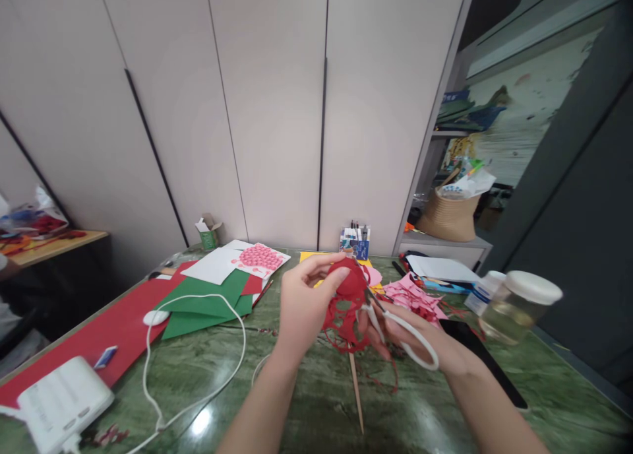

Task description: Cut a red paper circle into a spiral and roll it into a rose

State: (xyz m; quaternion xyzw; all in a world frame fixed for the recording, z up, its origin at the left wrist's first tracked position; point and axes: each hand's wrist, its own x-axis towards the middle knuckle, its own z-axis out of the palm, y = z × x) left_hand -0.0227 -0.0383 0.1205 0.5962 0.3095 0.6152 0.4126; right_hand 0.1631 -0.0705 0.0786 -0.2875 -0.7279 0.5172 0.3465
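Pinching red paper cutout (346,302) in left hand (301,303), thumb against fingers, above green table (306,391). Curling right hand (420,347) fingers through white scissors (410,335) at cutout's 4 o'clock. Likely feeling light, limp, tear-prone; gripping solid top, sparing lacy bottom.

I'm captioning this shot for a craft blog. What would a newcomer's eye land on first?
First, the lacy red paper cutout at centre, pinched in the left hand, with white-handled scissors in the right hand meeting its edge. Next, the red and green paper sheets spread at left on the green marble table.
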